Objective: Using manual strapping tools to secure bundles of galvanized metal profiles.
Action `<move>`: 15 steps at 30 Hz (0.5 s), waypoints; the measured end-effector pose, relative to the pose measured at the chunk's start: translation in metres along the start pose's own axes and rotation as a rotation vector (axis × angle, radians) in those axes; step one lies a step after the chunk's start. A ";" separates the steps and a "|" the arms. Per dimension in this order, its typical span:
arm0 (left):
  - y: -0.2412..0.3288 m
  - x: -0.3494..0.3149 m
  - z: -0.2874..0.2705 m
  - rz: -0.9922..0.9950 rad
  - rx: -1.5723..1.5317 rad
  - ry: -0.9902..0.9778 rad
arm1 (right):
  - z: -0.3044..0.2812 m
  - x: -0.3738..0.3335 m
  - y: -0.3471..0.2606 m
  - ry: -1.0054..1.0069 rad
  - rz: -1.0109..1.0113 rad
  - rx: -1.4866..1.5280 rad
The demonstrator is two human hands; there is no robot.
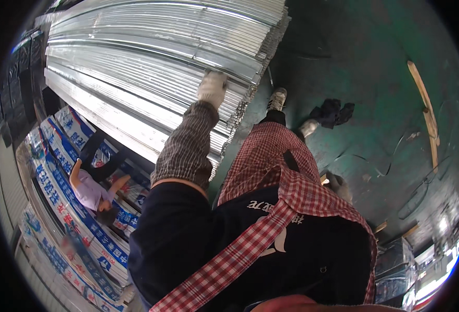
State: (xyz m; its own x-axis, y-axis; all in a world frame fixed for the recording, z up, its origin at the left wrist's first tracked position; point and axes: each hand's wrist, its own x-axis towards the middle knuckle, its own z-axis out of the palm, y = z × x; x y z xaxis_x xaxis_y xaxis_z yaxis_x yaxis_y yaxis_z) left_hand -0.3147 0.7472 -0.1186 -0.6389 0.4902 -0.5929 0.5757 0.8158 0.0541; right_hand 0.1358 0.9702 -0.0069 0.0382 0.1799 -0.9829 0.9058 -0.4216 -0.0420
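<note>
A large stack of long silvery metal profiles (151, 57) fills the upper left, its uneven ends facing the floor on the right. My left hand (212, 88), in a pale work glove below a grey striped sleeve cover, lies on the stack near those ends. Its fingers are curled over the edge of one profile, fingertips hidden. Low at my right side is my right hand (339, 187), in a grey and white glove and partly covered by the red checked apron (323, 200). Its fingers look bent, and a small pale end shows beside them; what it is cannot be made out.
Long wooden strips (424, 109) lie on the green floor (365, 67) to the right, with loose dark straps (388, 164). Crumpled black material (333, 113) lies by my feet. At left, another person (91, 190) is beside blue-and-white wrapped bundles (58, 192).
</note>
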 end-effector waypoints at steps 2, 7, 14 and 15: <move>-0.003 0.026 0.018 -0.190 0.006 0.031 | -0.010 0.013 0.007 0.051 0.047 -0.127; 0.041 0.009 0.016 -0.346 -0.325 -0.285 | -0.069 0.026 -0.005 0.083 0.145 -0.129; 0.088 -0.105 0.054 -0.592 -0.755 0.118 | -0.167 0.085 0.052 0.096 -0.309 -1.017; 0.089 -0.122 0.060 -0.565 -0.704 0.015 | -0.173 0.086 0.046 0.087 -0.345 -0.928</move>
State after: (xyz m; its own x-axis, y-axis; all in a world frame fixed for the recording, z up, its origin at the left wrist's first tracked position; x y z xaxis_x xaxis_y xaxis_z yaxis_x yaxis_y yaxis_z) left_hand -0.1543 0.7416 -0.0895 -0.7412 -0.0404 -0.6700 -0.2680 0.9330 0.2403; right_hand 0.2543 1.1202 -0.0623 -0.2927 0.2424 -0.9250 0.8430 0.5219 -0.1300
